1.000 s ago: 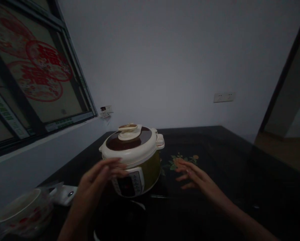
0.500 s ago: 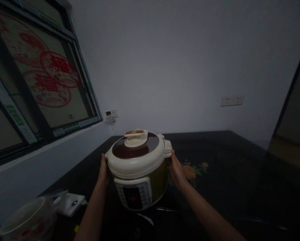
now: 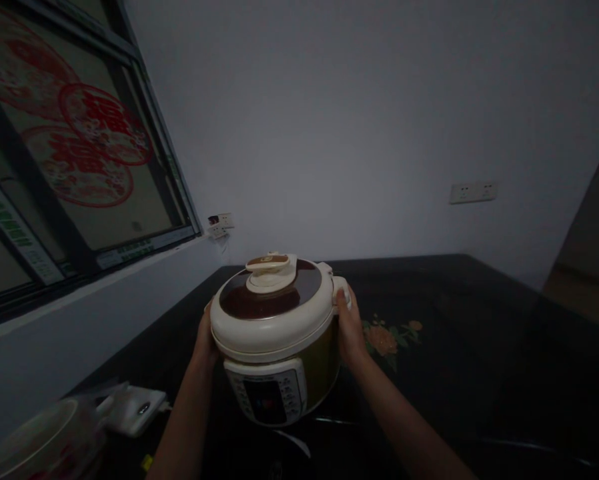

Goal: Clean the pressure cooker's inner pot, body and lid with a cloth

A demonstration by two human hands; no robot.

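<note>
An electric pressure cooker [image 3: 274, 333] with a cream rim, a brown lid top and a front control panel stands on a dark table [image 3: 439, 293]. Its lid is on. My left hand [image 3: 206, 337] is closed on the cooker's left side, the fingertips partly hidden behind it. On the other side my right hand [image 3: 350, 327] grips the cream handle at the rim, with the thumb over the front of it. The lid knob [image 3: 269, 270] between my hands is untouched.
At the lower left are a bowl [image 3: 34, 437] and a white device [image 3: 134, 408] with a cable. Wall sockets [image 3: 473, 193] are on the right, and another socket cluster [image 3: 219, 227] is near the window [image 3: 94, 147]. A printed flower [image 3: 382, 340] decorates the tabletop.
My right hand has shifted up at the side handle, its thumb now over the front. The cooker sits slightly lower and nearer in view, and the camera view has shifted a little.
</note>
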